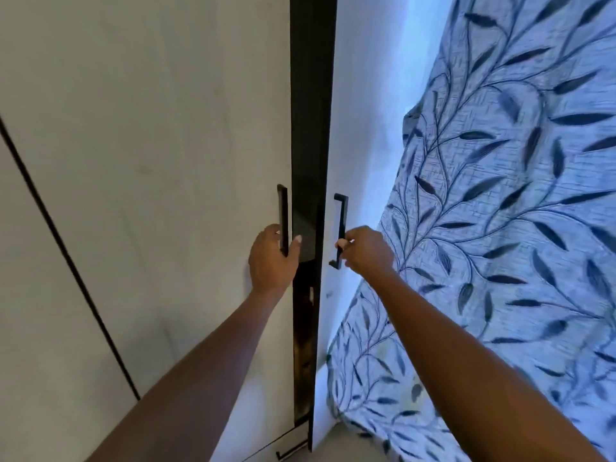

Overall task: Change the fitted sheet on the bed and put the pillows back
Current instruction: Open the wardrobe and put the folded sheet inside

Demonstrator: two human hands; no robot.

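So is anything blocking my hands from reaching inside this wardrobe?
Yes: the left door and right door are barely apart, leaving a narrow dark gap. Your left hand grips the left handle, your right hand the right handle.

leaf-print cloth | pale blue, dark vines | spread at right, lower edge hanging | sheet or curtain: unclear

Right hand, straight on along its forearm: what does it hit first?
The right hand grips the black handle; pushed on, it would probably meet the white door behind it, though depth is unclear.
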